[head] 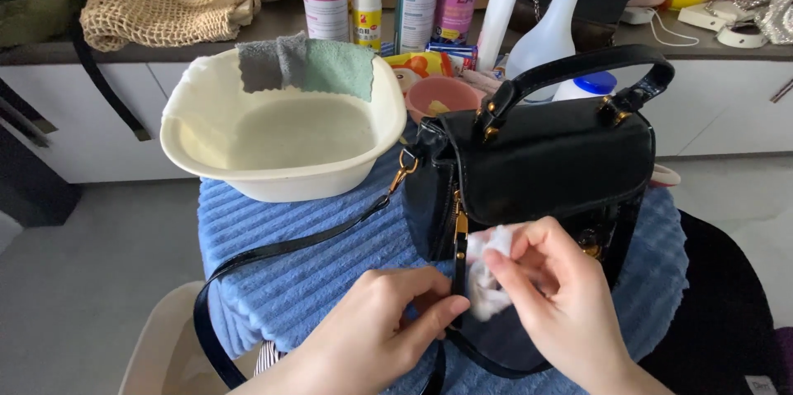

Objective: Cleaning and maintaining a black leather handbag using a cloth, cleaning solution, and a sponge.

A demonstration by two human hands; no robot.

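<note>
A glossy black handbag [545, 159] with gold fittings stands on a blue ribbed towel [306, 275]. Its long black strap [281, 248] trails off to the left and down. My left hand [376, 333] pinches the strap end [459, 267] just below a gold clasp at the bag's front left corner. My right hand [562, 304] holds a small white cotton pad [487, 279] and presses it against the bag's front next to that strap.
A cream plastic basin [273, 176] of water sits at the left with grey and green cloths [310, 64] over its rim. Several bottles and a spray bottle [549, 19] stand behind on the counter. A pink bowl [442, 97] sits behind the bag.
</note>
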